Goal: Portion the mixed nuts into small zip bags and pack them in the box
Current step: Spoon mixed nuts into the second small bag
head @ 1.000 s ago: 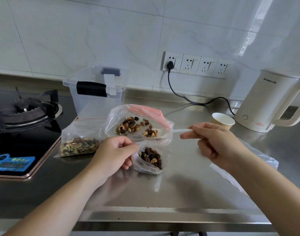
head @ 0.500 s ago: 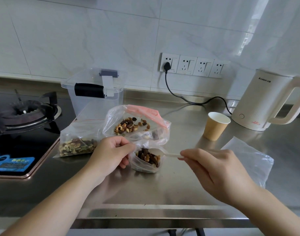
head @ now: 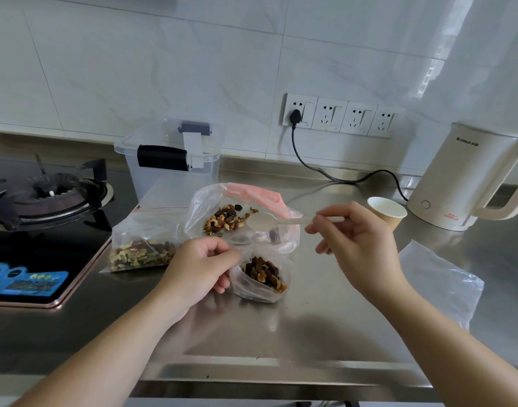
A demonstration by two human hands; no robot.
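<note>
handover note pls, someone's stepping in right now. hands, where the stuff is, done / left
Left hand: pinches the rim of the small zip bag, holding it open on the counter.
Right hand: holds the white spoon, bowl empty, over the big nut bag.
Filled zip bag lies flat left of the hands, by the stove. Clear box stands behind, lid on. More empty bags at right.
Done: one bag filled, current bag partly filled.
Left: keep scooping, seal it, fill further bags, open the box and pack all in.
</note>
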